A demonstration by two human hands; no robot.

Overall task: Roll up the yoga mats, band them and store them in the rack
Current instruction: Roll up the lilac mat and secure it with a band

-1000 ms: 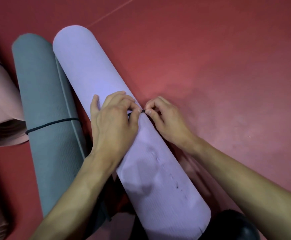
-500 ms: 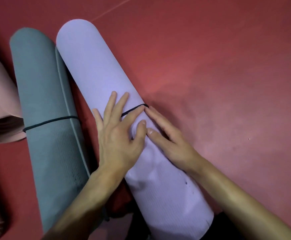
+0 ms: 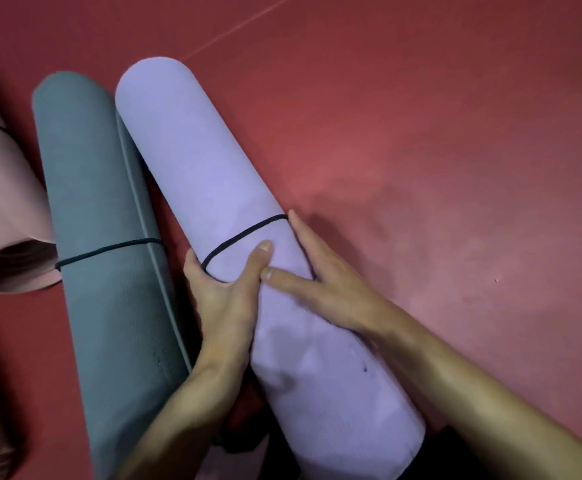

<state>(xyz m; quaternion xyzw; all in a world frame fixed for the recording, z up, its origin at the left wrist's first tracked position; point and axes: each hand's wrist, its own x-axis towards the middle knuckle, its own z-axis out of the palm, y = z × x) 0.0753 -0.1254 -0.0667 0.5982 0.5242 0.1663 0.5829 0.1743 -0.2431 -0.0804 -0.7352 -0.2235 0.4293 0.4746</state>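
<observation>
We find the lavender mat (image 3: 213,174) lying rolled on the floor (image 3: 455,168), black band (image 3: 244,233) seated mid-length. Left hand (image 3: 223,299) clasps the roll, right hand (image 3: 331,282) presses flat-fingered on its flank — in our judgement, steadying it for lifting.

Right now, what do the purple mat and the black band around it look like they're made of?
The purple mat: probably soft foam or rubber, matte; it shows a fine ribbed texture, no shine, and shallow dents near its lower end. The black band: likely thin elastic cord, matte; it hugs the roll tightly, following its curve.
</observation>
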